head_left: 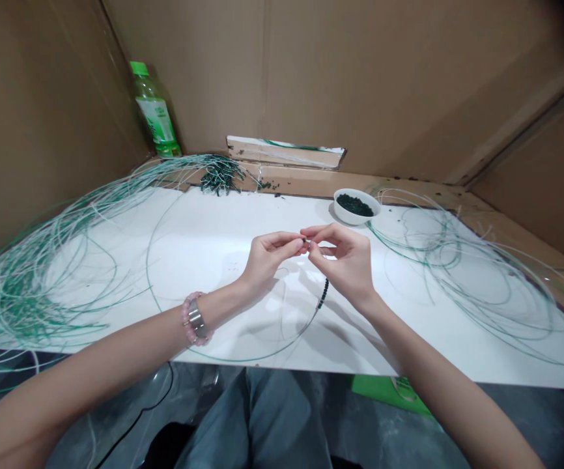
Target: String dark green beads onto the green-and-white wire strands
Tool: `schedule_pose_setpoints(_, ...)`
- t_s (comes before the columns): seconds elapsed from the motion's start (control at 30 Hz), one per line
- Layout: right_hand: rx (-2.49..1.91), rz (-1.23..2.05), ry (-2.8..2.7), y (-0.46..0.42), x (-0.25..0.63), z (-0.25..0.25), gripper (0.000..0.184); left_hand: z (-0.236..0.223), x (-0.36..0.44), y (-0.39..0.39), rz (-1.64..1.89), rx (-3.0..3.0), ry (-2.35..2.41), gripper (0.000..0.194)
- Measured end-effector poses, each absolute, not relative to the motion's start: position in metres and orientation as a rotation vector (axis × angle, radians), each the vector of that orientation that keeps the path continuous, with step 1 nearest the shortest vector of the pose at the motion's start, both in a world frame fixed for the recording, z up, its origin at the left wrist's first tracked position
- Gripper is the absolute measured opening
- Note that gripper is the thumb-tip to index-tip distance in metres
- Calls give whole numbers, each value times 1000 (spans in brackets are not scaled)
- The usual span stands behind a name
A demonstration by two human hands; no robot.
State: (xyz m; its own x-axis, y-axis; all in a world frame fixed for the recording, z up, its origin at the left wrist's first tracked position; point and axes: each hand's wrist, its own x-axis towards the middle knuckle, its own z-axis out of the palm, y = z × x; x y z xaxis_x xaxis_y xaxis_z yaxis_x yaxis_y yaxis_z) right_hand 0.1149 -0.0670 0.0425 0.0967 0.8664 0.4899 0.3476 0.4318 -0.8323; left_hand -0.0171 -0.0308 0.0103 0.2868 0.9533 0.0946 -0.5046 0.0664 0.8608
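My left hand [269,257] and my right hand [343,260] meet above the white board [204,260], their fingertips pinching a thin green wire [282,348] at a small dark bead [304,241]. A short row of dark beads [322,294] is strung on the wire below my right hand. The wire curves down in a wide loop across the board. Just beyond my right hand stands a white bowl [357,206] filled with dark green beads. Fingers hide part of the wire between my hands.
Large coils of green-and-white wire [32,293] [477,273] lie at both sides. A bunch of beaded strands [221,174] sits at the back. A green-capped plastic bottle [155,111] stands in the corner. Cardboard walls [360,78] surround the board.
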Motion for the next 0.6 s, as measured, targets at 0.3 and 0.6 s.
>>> schedule_pose_setpoints(0.3,-1124,533,-1484,-69,115,43,7,13,-16,-32,1204,931,597,14)
schedule_pose_setpoints(0.6,-1121,518,-1499,-68,116,41,7,11,-16,-31,1208,972,599,13)
